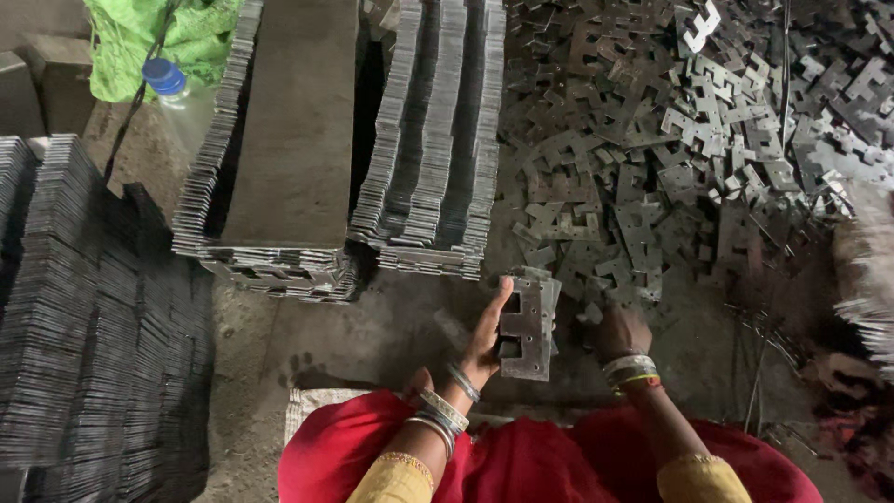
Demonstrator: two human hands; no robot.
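Observation:
My left hand (pixel 486 337) grips a small stack of flat grey metal plates (pixel 527 324) with square notches, held upright just above the floor. My right hand (pixel 619 331) reaches down to the near edge of a big loose heap of the same stamped metal plates (pixel 670 149) and touches pieces there; its fingers are partly hidden, so I cannot tell if it holds one. Bangles sit on both wrists, and red cloth covers my lap at the bottom of the view.
Neat stacked rows of plates (pixel 433 140) stand ahead, with another stacked block (pixel 270 149) to their left and a tall dark stack (pixel 84 307) at far left. A plastic bottle with a blue cap (pixel 172 84) and green cloth (pixel 158 37) lie behind. Dirt floor (pixel 372 326) lies between.

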